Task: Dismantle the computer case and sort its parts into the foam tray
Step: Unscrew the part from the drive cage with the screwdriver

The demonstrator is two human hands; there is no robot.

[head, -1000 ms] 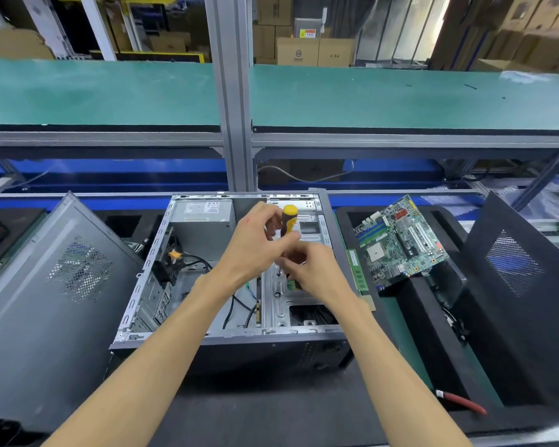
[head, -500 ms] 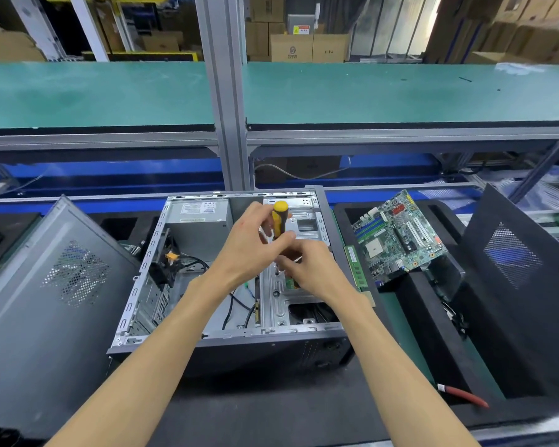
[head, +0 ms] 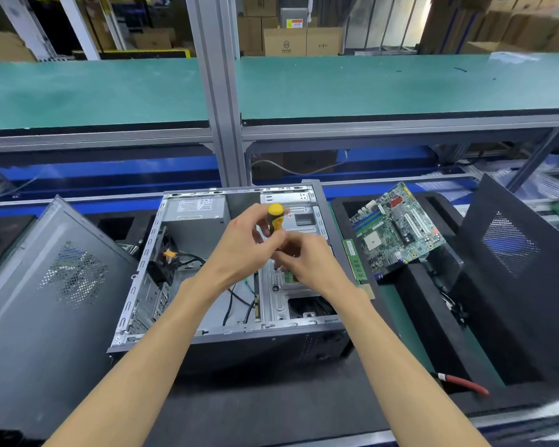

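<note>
Green-topped shelving and stacked cartons stand behind the bench (head: 271, 411), which carries the work. At far left a grey side panel (head: 46, 285) leans, removed from the computer case (head: 239, 343). The case lies on its side, open face up, at centre. Inside it, power supply (head: 197, 208) at the rear left, loose black cables (head: 236, 301) on the floor.

Left hand (head: 242, 250) grips the yellow-and-black screwdriver (head: 275, 217), fingers curled round the handle. Long axis stands near upright, tip pointing down into the drive bracket (head: 288, 285). Right hand (head: 310, 262) sits just beside and below, fingers pinched at the shaft; the tip and any screw are hidden behind both hands.

To the right, foam tray (head: 410, 301) holds a motherboard (head: 397, 230), tilted, and a memory stick (head: 355, 259) on its near wall. Black perforated panel (head: 513, 269) leans further right. Red-handled tool (head: 465, 383) is partly cut off by foam.
</note>
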